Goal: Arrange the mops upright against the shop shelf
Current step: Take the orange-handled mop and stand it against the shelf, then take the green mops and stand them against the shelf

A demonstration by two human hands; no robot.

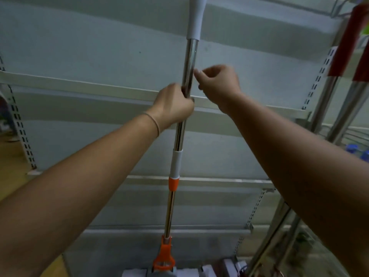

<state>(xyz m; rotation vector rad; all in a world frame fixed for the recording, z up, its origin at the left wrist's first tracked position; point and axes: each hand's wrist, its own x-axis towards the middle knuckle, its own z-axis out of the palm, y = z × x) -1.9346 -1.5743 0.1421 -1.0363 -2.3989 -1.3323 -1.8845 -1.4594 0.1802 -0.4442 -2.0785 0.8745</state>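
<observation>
We face the pale grey metal shop shelf (95, 87), tiers bare in front of us, and everything here sits relative to it. Standing right against its front edge is the mop with the chrome pole, white sleeves and orange collar (180, 132); its long axis runs near vertical, leaning a touch to our right at the top, its orange bracket and head at the shelf's foot. That makes one mop in hand. Off at the shelf's right end we count two more chrome poles with red grips (339, 56), already propped up. Now the hands: our left hand (173, 105) is wrapped tight round the pole at the middle tier's edge, so it carries the mop. Our right hand (218, 82) hovers just beside the pole, slightly higher, fingers loosely curled, gripping nothing, fingertips close to the chrome. We judge the coming move hangs on that lean: settle the pole against the shelf edge, then release.
</observation>
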